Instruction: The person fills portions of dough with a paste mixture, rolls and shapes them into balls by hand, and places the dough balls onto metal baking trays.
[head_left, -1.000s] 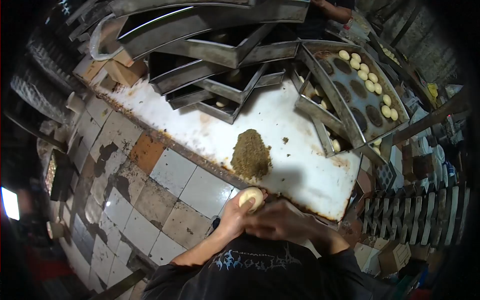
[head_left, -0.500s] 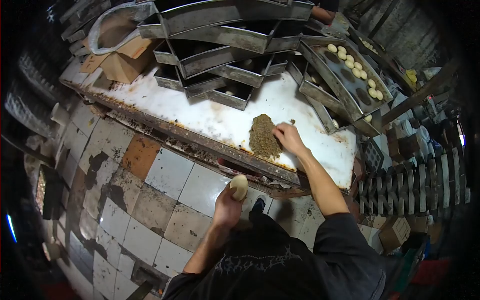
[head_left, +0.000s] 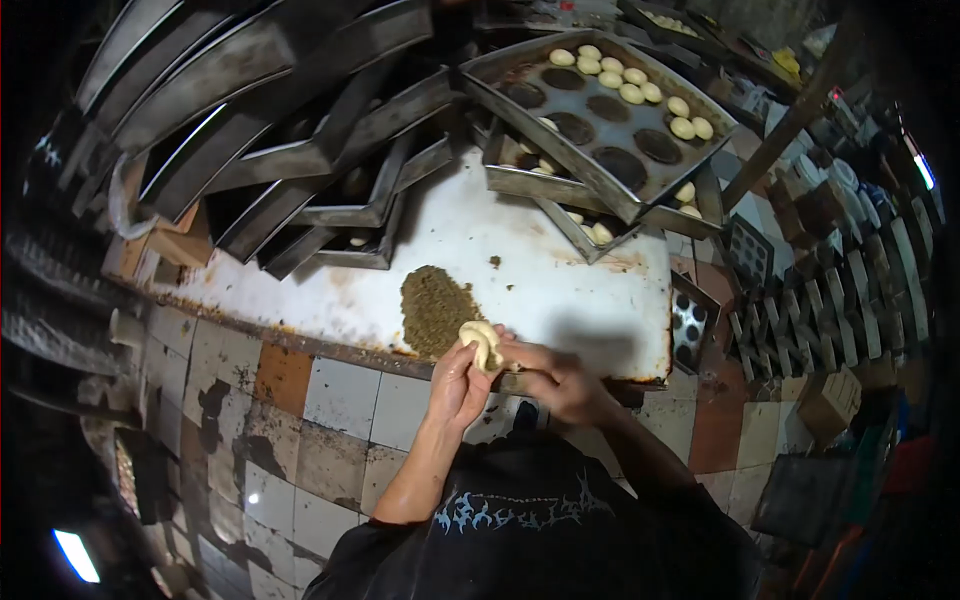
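Note:
A pale piece of dough (head_left: 481, 346), folded and curled at its edges, is held up in my left hand (head_left: 453, 392), the fingers wrapped round it. From the right, my right hand (head_left: 562, 387) reaches to the dough's edge with its fingers. Motion smears those fingers, so their grip is unclear. Just beyond my hands, a heap of greenish-brown crumbly filling (head_left: 432, 308) lies on the white tabletop (head_left: 545, 290), near its front edge. Whether any filling sits inside the dough is hidden.
A metal tray (head_left: 610, 120) with round hollows and several pale dough balls (head_left: 632, 93) rests on other trays at the back right. Stacked metal pans (head_left: 330, 150) rise at the left, beside a cardboard box (head_left: 180, 240). More pans (head_left: 840, 320) stand at the far right.
My right hand has left the filling heap and come back to the dough in my left hand. The dough, flat before, is now folded. My view has turned to the right.

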